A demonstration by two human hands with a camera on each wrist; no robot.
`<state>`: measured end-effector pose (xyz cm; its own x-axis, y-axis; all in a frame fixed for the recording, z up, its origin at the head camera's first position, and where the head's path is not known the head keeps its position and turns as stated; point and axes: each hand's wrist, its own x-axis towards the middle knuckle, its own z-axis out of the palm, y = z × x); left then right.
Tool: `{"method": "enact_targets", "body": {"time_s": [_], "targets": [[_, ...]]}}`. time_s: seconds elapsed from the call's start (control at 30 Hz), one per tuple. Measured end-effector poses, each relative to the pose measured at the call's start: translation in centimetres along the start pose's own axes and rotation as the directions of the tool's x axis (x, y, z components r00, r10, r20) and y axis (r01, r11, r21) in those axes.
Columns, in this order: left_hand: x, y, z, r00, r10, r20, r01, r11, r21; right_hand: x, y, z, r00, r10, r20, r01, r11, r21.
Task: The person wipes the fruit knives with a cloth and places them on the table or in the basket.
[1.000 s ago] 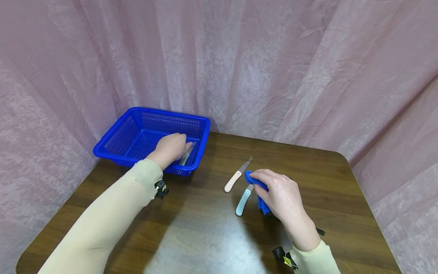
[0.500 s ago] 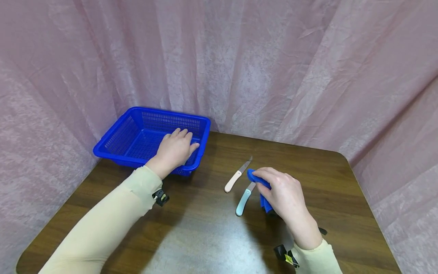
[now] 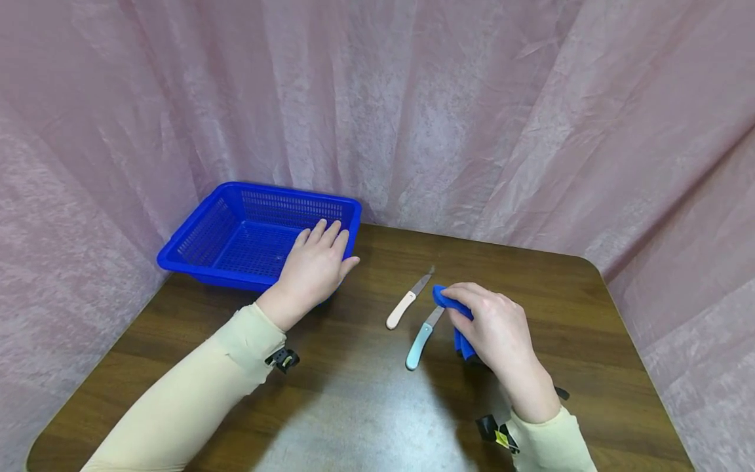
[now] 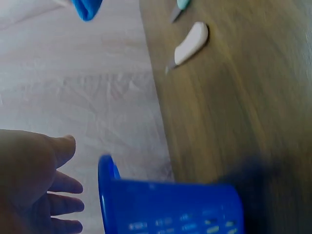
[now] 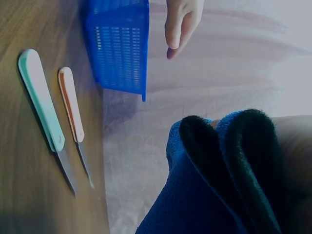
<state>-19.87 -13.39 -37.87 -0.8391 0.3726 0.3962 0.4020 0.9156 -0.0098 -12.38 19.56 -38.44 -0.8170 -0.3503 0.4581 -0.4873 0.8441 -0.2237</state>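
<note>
We've got the basket (image 3: 248, 246) on the worktop (image 3: 354, 387). Our left hand (image 3: 314, 270) is above the basket's right end, not touching; grip wide, fingers straight, nothing in it. White knife (image 3: 409, 298) lies right of the basket; green knife (image 3: 421, 339) near it, farther from the basket. Farthest right of the basket, our right hand (image 3: 492, 321) pinches the folded blue cloth (image 3: 451, 303), grip closed on it, clear of the worktop.

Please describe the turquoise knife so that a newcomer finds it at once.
On the brown table stands a blue basket. To its right, in the head view, lies the cream-handled knife. Farther from the basket lies the turquoise knife, its handle blue-green, not cream.
</note>
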Motion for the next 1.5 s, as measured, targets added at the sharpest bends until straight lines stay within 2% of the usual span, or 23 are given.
{"method": "enact_targets", "body": {"time_s": [0.3, 0.7, 1.07, 1.23, 1.5], "targets": [[-0.8, 2.8, 0.1, 0.993, 0.089, -0.083, -0.087, 0.996, 0.019, 0.0, 0.4, -0.1, 1.000, 0.002, -0.001, -0.002, 1.000, 0.000], [-1.9, 6.5, 0.9, 0.982, 0.176, -0.075, -0.176, 0.984, 0.008, -0.3, 1.1, 0.1, 1.000, 0.025, 0.007, -0.025, 1.000, -0.006], [-1.9, 8.5, 3.0, 0.974, 0.203, -0.100, -0.207, 0.978, -0.031, -0.5, 1.7, 0.1, 0.999, 0.041, 0.026, -0.041, 0.999, -0.008], [-1.6, 8.9, 4.1, 0.978, 0.191, -0.081, -0.195, 0.980, -0.040, -0.5, 1.8, 0.0, 0.998, 0.050, 0.044, -0.049, 0.999, -0.015], [-1.3, 9.6, 5.1, 0.985, 0.172, 0.004, -0.172, 0.982, -0.075, -0.5, 2.1, 0.1, 0.997, 0.059, 0.051, -0.058, 0.998, -0.019]]}}
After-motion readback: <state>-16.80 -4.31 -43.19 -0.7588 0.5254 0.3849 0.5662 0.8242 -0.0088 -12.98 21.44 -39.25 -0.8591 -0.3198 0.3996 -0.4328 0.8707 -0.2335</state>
